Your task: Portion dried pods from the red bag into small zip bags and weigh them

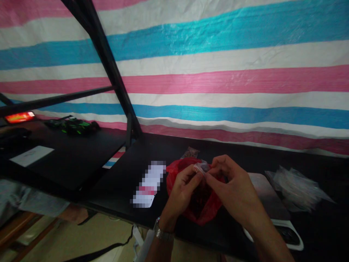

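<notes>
My left hand [182, 189] pinches one side of a small clear plastic bag [201, 167], its fingers closed. On the other side of the same bag, my right hand [227, 182] also has thumb and fingertips pressed together. Both hands are above an open red plastic bag [174, 174], whose inside holds something dark that I cannot make out. Behind the red bag lies a small clear packet [191, 152] with brownish bits in it. A kitchen scale [265, 193] sits partly behind my right forearm.
A pile of clear plastic bags [298, 187] lies right of the scale. Left of the red bag is a blurred-out white rectangle [149, 183]. The left table bears a green-black toy car [72, 125], a white sheet [32, 155] and a lit screen [19, 116]. A black frame post [109, 65] rises between tables.
</notes>
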Tool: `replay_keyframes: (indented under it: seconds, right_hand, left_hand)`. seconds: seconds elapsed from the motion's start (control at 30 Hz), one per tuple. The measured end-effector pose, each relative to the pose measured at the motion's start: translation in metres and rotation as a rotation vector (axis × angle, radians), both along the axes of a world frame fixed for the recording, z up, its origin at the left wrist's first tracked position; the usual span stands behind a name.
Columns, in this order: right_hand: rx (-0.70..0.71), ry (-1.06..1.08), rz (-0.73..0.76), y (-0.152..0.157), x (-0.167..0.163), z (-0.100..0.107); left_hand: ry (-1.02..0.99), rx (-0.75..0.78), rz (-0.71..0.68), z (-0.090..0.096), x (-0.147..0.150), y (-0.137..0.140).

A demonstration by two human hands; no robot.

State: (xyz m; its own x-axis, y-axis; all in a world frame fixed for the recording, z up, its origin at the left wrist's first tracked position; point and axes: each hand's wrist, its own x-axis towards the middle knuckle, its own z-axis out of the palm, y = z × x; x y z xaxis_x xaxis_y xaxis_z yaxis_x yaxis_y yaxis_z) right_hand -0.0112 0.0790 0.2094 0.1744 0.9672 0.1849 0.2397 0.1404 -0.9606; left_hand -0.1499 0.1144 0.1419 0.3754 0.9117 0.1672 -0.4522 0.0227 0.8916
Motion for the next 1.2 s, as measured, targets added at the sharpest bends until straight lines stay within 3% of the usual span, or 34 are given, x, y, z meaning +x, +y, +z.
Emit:
replay_keyframes:
  seconds: [0.17,0.37,0.57,0.7,0.93,1.1,1.2]
  right_hand:
    - [0.163,-0.087,-0.216,0.003,0.007,-0.002]
    - [0.180,-0.114,-0.097,0.009,0.013,-0.009]
    - [-0.001,-0.087,-0.068,0.021,0.014,-0.034]
    - [0.049,-0.007,-0.066,0.024,0.014,-0.029]
    - [0.118,-0.039,-0.129,0.022,0.019,-0.021]
    - [0.069,-0.149,-0.082,0.019,0.013,-0.022]
    - [0.054,-0.149,-0.032,0.018,0.009,-0.023]
  left_hand:
    - [0.099,0.031,0.101,0.009,0.005,-0.002]
    - [0.123,0.087,0.255,0.007,-0.003,0.001]
    - [0.161,0.124,0.307,0.002,-0.012,0.006]
    - [0.204,0.157,0.327,0.009,-0.009,0.005]
    - [0.215,0.325,0.620,0.003,-0.015,0.006]
    - [0.278,0.339,0.491,0.001,-0.023,0.004]
    - [0.388,0.328,0.505,0.002,-0.025,0.003]
